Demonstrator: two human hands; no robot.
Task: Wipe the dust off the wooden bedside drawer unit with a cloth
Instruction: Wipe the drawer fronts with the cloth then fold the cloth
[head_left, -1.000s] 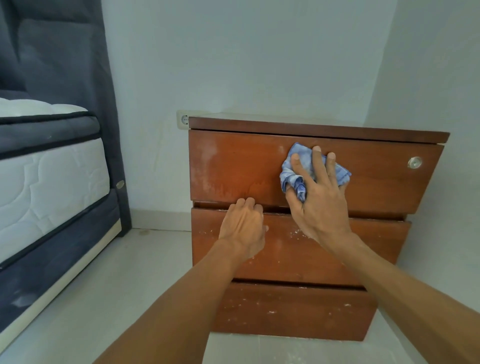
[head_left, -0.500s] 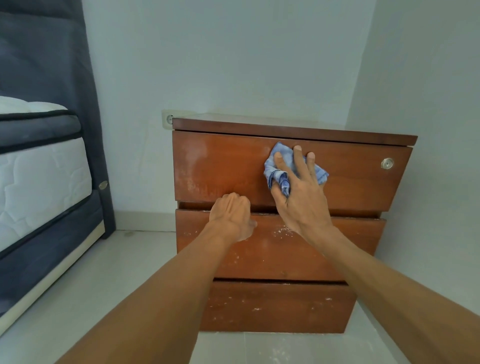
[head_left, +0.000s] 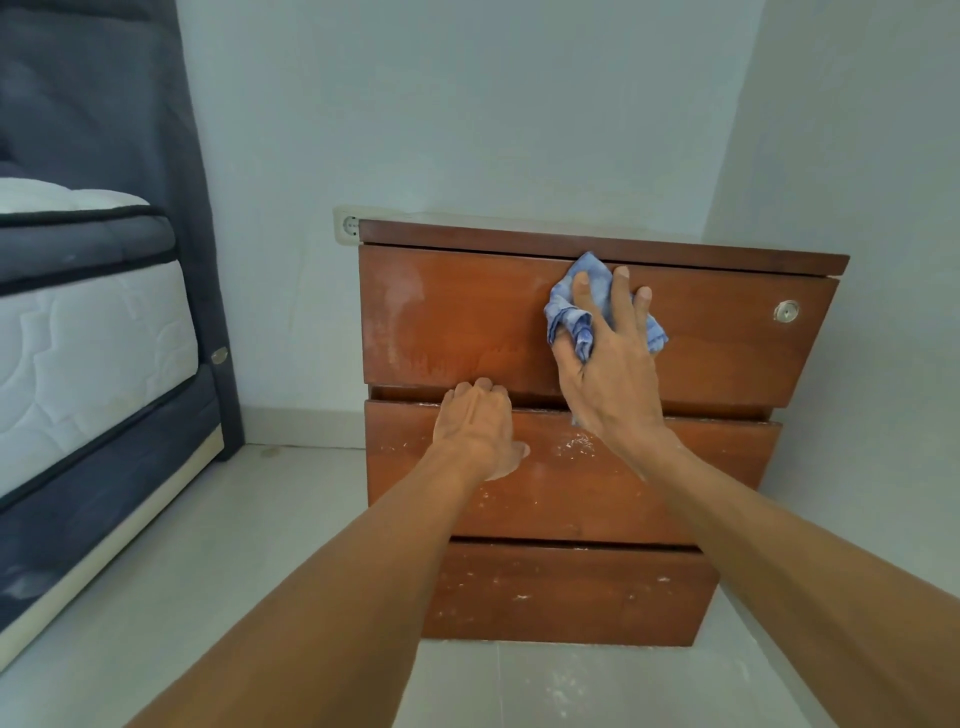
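A reddish-brown wooden bedside drawer unit (head_left: 727, 467) with three drawer fronts stands against the wall. My right hand (head_left: 608, 374) presses a crumpled blue cloth (head_left: 582, 306) flat against the top drawer front, near its upper edge and middle. My left hand (head_left: 475, 426) grips the upper edge of the middle drawer, fingers curled into the gap below the top drawer. Pale dust smears cover the left part of the top drawer (head_left: 400, 312). White specks dot the middle and bottom drawers.
A bed with a white mattress (head_left: 88, 353) and dark blue frame stands at the left, its headboard against the wall. A wall socket (head_left: 349, 227) sits by the unit's top left corner. A round metal lock (head_left: 786, 312) is on the top drawer. Pale floor tiles lie below.
My right hand has slid the cloth upward and slightly left on the top drawer, toward its upper edge. My left hand has kept its hold on the middle drawer's edge.
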